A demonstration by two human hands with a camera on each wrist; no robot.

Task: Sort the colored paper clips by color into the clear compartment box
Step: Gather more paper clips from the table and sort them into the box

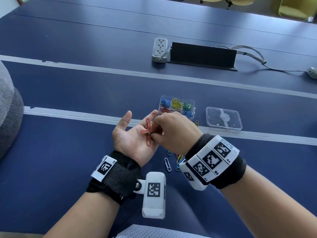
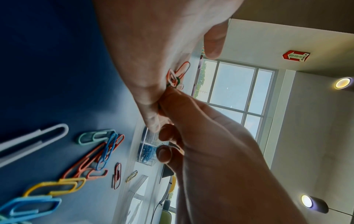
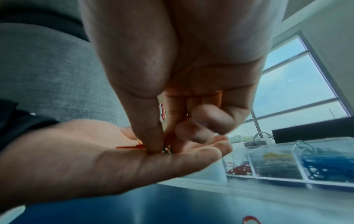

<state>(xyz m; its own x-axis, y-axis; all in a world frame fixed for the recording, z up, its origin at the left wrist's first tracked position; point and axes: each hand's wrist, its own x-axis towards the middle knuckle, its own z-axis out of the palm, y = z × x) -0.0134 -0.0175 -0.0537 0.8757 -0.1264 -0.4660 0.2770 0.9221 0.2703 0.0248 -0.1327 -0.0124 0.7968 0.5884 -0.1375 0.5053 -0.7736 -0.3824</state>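
Left hand (image 1: 135, 134) flat, palm up, red paper clips (image 1: 148, 130) on it. Right hand (image 1: 173, 131) pinching a green clip (image 2: 177, 80) there (hiding part of the compartment box (image 1: 177, 107)). Loose clips (image 1: 173, 161) under the wrists; clear lid (image 1: 224, 118), power strip (image 1: 159, 49) beyond.

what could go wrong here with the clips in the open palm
The red clips lie loose and crossed on the flat left hand; as the right hand pinches at their crossing, a tangle could drag several along or flick some off. The compartment box stands open, so a fallen clip might land with the wrong colour.
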